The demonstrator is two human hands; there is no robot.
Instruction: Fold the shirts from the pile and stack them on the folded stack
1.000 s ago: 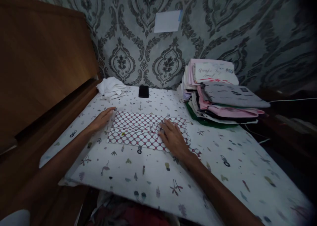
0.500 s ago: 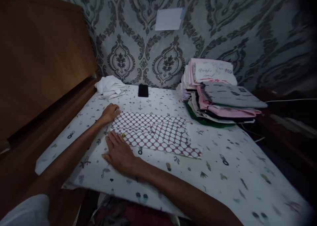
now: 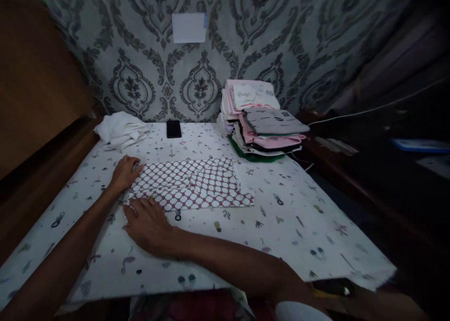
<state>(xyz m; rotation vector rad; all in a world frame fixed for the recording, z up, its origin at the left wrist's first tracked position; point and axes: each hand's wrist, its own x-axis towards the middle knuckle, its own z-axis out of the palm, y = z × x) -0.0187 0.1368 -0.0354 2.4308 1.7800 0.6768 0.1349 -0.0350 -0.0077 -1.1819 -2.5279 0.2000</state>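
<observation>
A folded cloth garment [image 3: 190, 182], white with a dark lattice and red dots, lies flat on the covered table; its exact kind does not show. At its far left corner rests my left hand [image 3: 124, 173], fingers slightly bent and apart against the edge. My right hand [image 3: 149, 225] lies palm down at the near left corner with spread fingers over the cloth's border. By its fingertips is a small yellow spot too small to make out. Creases run across the middle of the garment, and its right end is uneven.
A stack of folded clothes [image 3: 262, 124] stands at the back right. A crumpled white cloth [image 3: 121, 129] and a black phone-like object [image 3: 173, 129] lie along the back. Brown wooden furniture [image 3: 38, 86] borders the left side. A white cable [image 3: 372, 106] runs at the right.
The view has turned to the right, so everything sits further left in the picture. Both hands stay at the garment's left edge, and the garment looks much the same.
</observation>
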